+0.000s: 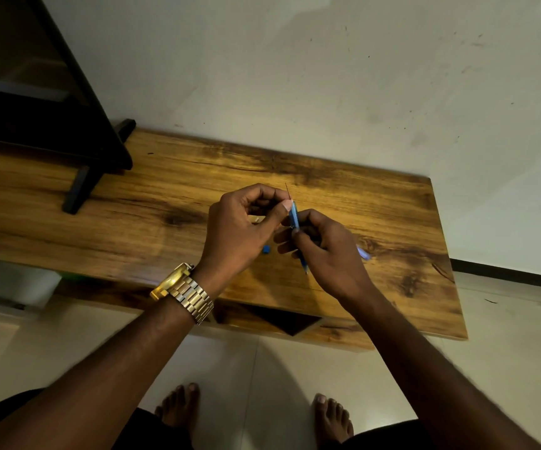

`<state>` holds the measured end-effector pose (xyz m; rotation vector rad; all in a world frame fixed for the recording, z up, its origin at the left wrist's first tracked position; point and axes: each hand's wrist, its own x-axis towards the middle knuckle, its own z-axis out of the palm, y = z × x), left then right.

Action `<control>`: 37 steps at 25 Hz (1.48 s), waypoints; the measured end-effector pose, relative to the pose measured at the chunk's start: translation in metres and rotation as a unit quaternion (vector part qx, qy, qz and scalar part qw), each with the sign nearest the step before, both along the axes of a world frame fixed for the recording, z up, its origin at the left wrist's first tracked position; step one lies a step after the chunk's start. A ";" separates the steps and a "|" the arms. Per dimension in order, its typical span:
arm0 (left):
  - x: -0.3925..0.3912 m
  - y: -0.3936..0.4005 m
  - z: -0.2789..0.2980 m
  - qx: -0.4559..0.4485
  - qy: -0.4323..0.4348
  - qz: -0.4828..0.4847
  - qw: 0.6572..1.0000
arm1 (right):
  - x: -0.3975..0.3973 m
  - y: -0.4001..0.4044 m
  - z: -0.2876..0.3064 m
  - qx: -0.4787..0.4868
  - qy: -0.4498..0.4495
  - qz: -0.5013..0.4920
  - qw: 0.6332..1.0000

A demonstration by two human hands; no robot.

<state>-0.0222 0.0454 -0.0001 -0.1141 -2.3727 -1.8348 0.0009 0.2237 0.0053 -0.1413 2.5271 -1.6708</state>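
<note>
hands meet above the wooden counter (392,206), both busy with a blue pen (294,217) held nearly upright in the air, clear of the wood. the left hand (240,228) has its grip closed in a pinch, thumb and forefinger pressed on the pen's top end, where a thin dark rod (287,190) sticks up past the fingertips. the right hand (324,251) has its grip closed round the pen's middle, fingers curled about the barrel, and the lower end of the pen pokes out beneath that hand toward the near edge of the counter. a small blue cap (266,249) lies on the counter just below the left hand, apart from the pen. a pale blue piece (363,253) lies on the wood just beside the right hand, on its far right side, too blurred to tell what it is. a gold watch (181,290) sits on the left wrist. a black stand (81,186) rests on the left part of the counter, well apart from the hands. bare feet (178,404) show on the tiled floor (262,368) below.
</note>
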 end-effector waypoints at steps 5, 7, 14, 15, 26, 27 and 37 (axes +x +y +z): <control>0.001 -0.001 0.003 -0.035 0.008 -0.002 0.999 | 0.001 -0.002 0.000 -0.009 -0.003 0.006 1.000; 0.002 -0.001 0.006 -0.039 0.007 -0.002 0.999 | 0.001 -0.002 0.000 -0.008 -0.003 0.006 1.000; 0.003 -0.004 0.016 -0.070 0.025 -0.027 0.997 | 0.002 -0.002 0.001 -0.001 0.009 0.003 1.000; 0.000 -0.011 0.018 -0.075 0.021 -0.023 0.997 | 0.001 -0.001 0.002 -0.005 0.014 -0.007 1.000; -0.016 -0.047 -0.018 -0.349 -0.032 0.005 0.936 | -0.002 0.008 0.006 -0.079 0.016 -0.116 0.990; -0.017 -0.041 -0.020 -0.358 -0.014 0.009 0.933 | -0.002 0.008 0.007 -0.078 0.017 -0.116 0.990; -0.026 -0.013 -0.031 -0.509 0.017 0.096 0.855 | 0.001 0.006 0.007 -0.087 0.017 -0.108 0.990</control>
